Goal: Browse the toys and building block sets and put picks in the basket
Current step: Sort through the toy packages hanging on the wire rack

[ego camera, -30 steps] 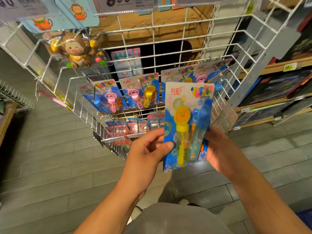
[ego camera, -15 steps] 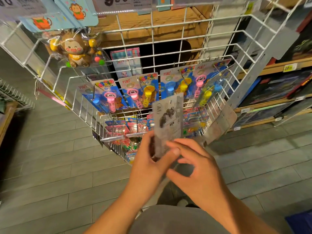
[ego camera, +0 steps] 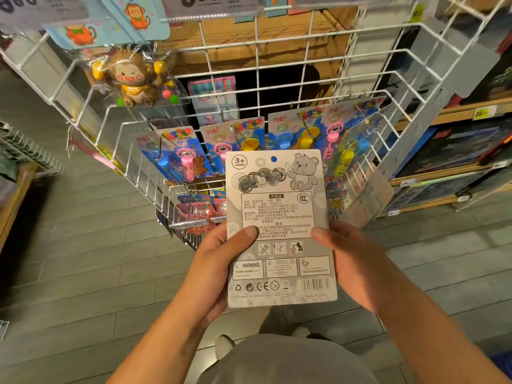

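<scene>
I hold a bubble toy pack [ego camera: 279, 214] upright in front of me with its grey printed back facing me. My left hand [ego camera: 216, 267] grips its left edge, thumb pressed on the card. My right hand [ego camera: 352, 261] grips the right edge, thumb on the card as well. The toy side of the pack is hidden from me. Behind it, more bubble toy packs [ego camera: 302, 131] in blue card hang in a row on a white wire rack [ego camera: 257, 112]. No basket is in view.
A bagged brown monkey toy [ego camera: 133, 79] hangs at the rack's upper left under price tags [ego camera: 210, 4]. Smaller red packs [ego camera: 196, 209] hang low on the rack. Wooden shelves with dark boxes [ego camera: 454, 151] stand at the right. Grey tiled floor [ego camera: 83, 245] lies below.
The pack has been turned over from its coloured front to its grey back. My right hand moved from across the pack to grip its right edge, and the pack came closer to me.
</scene>
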